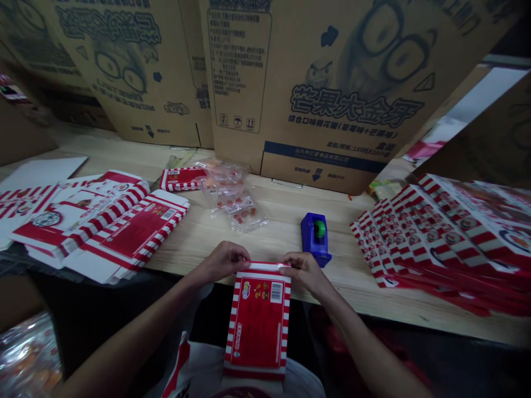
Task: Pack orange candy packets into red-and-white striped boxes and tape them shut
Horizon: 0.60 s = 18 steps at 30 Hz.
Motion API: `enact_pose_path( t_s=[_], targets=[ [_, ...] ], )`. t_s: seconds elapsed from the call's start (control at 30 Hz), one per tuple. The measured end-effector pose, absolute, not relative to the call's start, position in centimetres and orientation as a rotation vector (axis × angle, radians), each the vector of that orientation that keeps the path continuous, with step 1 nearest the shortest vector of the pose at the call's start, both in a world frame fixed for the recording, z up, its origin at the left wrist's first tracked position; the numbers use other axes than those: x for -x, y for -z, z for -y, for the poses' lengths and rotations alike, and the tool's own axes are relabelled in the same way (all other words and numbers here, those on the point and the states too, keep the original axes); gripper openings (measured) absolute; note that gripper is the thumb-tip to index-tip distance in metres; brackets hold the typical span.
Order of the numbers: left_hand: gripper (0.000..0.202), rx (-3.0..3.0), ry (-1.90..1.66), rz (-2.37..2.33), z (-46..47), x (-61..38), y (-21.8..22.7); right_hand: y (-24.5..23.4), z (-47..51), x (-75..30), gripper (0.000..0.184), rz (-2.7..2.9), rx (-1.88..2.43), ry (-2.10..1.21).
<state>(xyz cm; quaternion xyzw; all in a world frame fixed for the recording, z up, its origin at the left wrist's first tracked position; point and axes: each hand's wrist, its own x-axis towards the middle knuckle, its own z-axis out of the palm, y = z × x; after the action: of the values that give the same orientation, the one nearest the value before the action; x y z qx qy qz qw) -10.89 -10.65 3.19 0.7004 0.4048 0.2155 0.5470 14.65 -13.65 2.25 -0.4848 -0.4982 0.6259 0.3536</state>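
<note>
Presently | both hands [306,271] pinching red box [259,326] at far end | tape dispenser [308,239] nearby

The held box [258,323] is red with red-and-white striped edges; the tape dispenser [314,246] is blue.

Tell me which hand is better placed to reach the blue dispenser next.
Likely the right hand: it is close to the dispenser, while the left hand is at the box's farther corner.

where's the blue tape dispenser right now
In the head view, the tape dispenser is on the table, right of centre, just beyond the right hand and left of the striped stack.
</note>
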Motion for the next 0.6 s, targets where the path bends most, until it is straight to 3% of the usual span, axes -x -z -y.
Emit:
enact_pose_path(
  t_s=[0.6],
  targets=[
    [0.022, -1.854, -0.501, -0.843, 11.3, 11.1, -4.3, -1.5, 16.0, -15.3, 0.015, 1.593, 1.149, -1.274]
  ],
)
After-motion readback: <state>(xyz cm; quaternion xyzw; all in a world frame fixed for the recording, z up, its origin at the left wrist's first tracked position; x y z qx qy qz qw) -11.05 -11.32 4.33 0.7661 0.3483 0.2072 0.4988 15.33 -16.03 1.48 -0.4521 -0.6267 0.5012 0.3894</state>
